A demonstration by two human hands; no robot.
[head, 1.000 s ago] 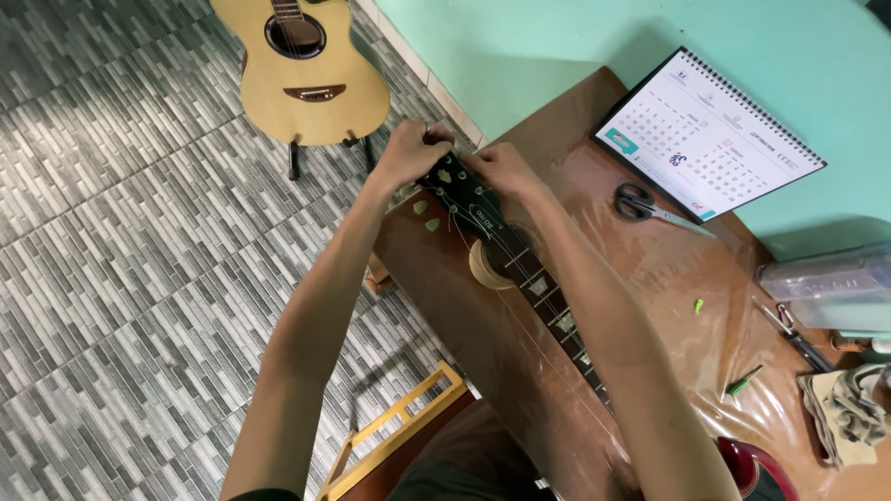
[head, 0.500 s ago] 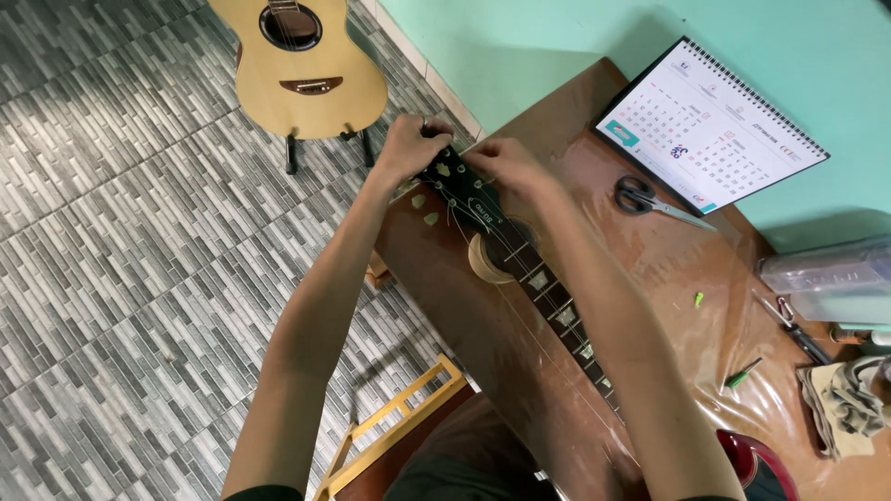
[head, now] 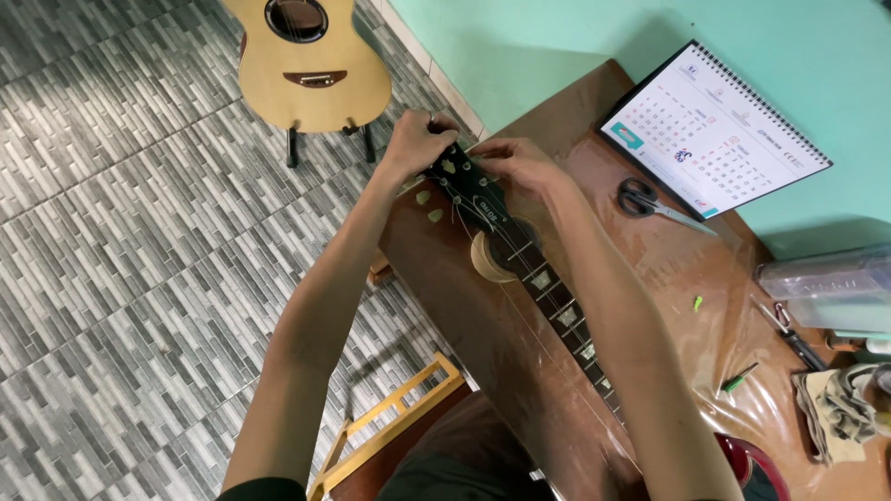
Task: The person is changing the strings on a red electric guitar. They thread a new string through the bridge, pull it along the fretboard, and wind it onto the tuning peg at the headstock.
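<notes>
Nearby, scissors (head: 640,199) and a calendar (head: 715,130) lie clear while both hands' fingers (head: 436,130) pinch the headstock (head: 464,181).

I see a glossy black headstock (head: 469,190) with pale plastic tuner buttons (head: 428,206), lying on a brown wooden bench (head: 483,325) under shiny, wrinkled clear plastic sheeting (head: 705,269). Near the far edge lie metal scissors (head: 650,204) with black plastic handles and a matt paper calendar (head: 715,130); crumpled cloth (head: 849,408) sits at the right edge.

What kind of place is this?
Probably a small home guitar-repair corner: an electric guitar neck lies on a plastic-covered table, an acoustic guitar stands nearby, and scissors lie out.
</notes>
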